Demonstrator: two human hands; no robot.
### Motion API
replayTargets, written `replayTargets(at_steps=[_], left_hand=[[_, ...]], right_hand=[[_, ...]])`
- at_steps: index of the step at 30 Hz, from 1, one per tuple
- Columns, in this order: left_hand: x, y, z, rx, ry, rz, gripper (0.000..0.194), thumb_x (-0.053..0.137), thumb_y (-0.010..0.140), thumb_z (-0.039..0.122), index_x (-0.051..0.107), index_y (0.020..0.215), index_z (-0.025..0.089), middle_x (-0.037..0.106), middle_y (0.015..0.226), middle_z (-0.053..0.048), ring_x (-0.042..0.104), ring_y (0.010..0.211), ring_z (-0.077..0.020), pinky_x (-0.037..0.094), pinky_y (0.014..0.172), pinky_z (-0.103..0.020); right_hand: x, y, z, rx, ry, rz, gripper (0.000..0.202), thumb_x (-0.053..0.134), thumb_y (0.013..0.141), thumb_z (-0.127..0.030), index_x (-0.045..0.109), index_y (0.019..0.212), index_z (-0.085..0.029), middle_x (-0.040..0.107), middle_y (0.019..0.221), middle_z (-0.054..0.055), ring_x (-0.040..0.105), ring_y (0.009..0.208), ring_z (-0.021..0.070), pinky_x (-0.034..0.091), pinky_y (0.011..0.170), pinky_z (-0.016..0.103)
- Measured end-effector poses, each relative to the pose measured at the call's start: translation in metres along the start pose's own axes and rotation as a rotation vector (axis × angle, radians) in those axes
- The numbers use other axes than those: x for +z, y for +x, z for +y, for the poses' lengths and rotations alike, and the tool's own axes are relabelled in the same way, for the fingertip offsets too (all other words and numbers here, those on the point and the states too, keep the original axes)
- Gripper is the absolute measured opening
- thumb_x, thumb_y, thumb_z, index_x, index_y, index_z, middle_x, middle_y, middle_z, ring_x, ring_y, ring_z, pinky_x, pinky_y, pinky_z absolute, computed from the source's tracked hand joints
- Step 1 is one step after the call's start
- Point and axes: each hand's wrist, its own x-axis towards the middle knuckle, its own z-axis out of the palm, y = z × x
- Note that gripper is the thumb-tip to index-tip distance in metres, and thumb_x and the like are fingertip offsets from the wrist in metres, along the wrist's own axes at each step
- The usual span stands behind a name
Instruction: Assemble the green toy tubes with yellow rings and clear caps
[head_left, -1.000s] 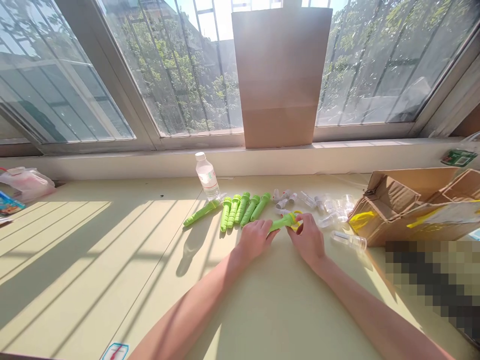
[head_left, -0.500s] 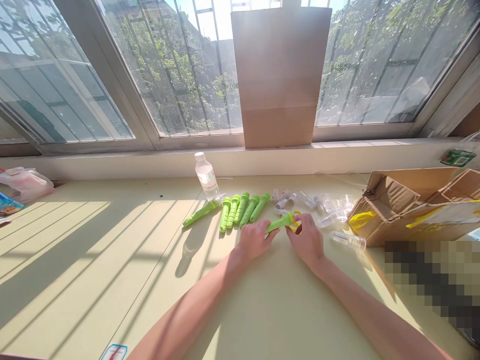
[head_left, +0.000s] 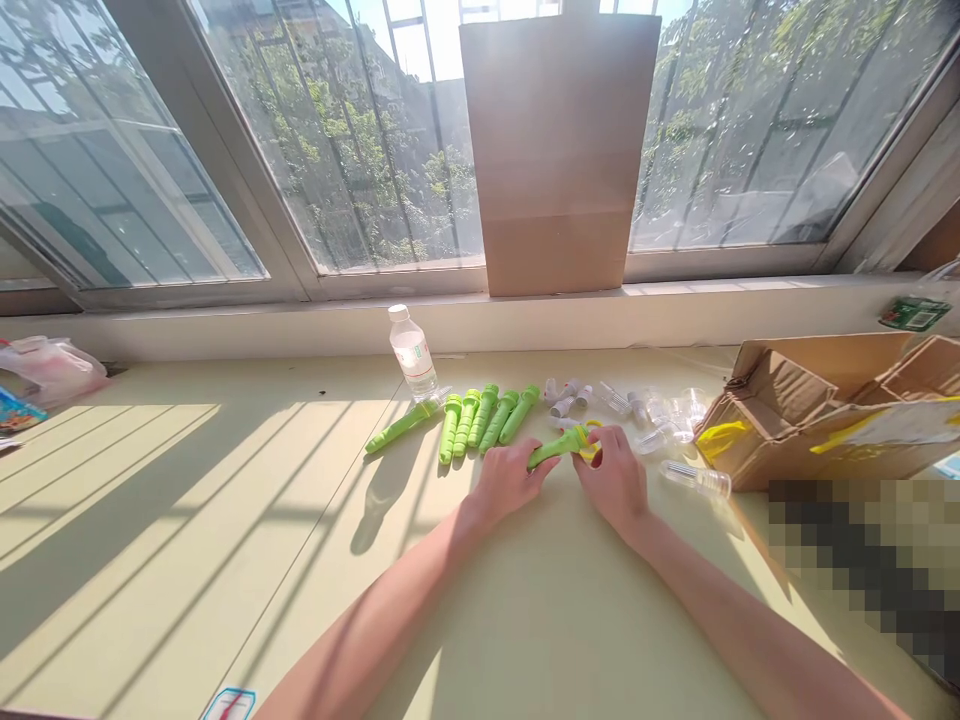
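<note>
A green tube (head_left: 556,448) lies between my two hands. My left hand (head_left: 511,484) is closed round its lower end. At its capped end, my right hand (head_left: 616,484) pinches something yellow (head_left: 592,436), perhaps a ring or tape; its exact shape is partly hidden by the fingers. Several similar green tubes (head_left: 486,418) lie side by side just beyond my left hand, and one more green tube (head_left: 401,428) rests at an angle to their left, by the bottle. Small clear and white plastic pieces (head_left: 568,397) are scattered beyond my right hand.
A water bottle (head_left: 413,352) stands behind the tubes. On the right is an open cardboard box (head_left: 832,440) with a clear plastic tube (head_left: 696,478) before it. A cardboard sheet (head_left: 559,160) leans on the window. A pinkish plastic bag (head_left: 56,370) lies far left.
Both hands keep nearly the same place and grip. The green tube between them has shifted very slightly to the left at its lower end.
</note>
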Motion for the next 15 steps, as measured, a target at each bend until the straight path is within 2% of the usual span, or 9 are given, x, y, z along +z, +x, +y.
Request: replayTargets(at_steps=[8, 15], left_hand=[[-0.006, 0.003, 0.001, -0.074, -0.133, -0.044, 0.032, 0.058, 0.091, 0.051, 0.071, 0.1, 0.023, 0.065, 0.059, 0.001, 0.06, 0.058, -0.0176, 0.04, 0.059, -0.027], [-0.011, 0.005, 0.0, -0.095, -0.267, -0.106, 0.037, 0.055, 0.09, 0.055, 0.072, 0.095, 0.023, 0.062, 0.058, 0.002, 0.058, 0.056, -0.0162, 0.039, 0.057, -0.027]], right_hand=[[0.001, -0.002, 0.001, -0.002, -0.026, -0.057, 0.015, 0.05, 0.082, -0.027, 0.046, 0.096, -0.023, 0.059, 0.097, 0.002, 0.055, 0.057, 0.0111, 0.029, 0.048, 0.023], [0.001, 0.0, 0.002, 0.007, -0.077, -0.1, 0.014, 0.052, 0.081, -0.025, 0.047, 0.095, -0.024, 0.06, 0.097, 0.001, 0.052, 0.056, 0.0114, 0.027, 0.049, 0.024]])
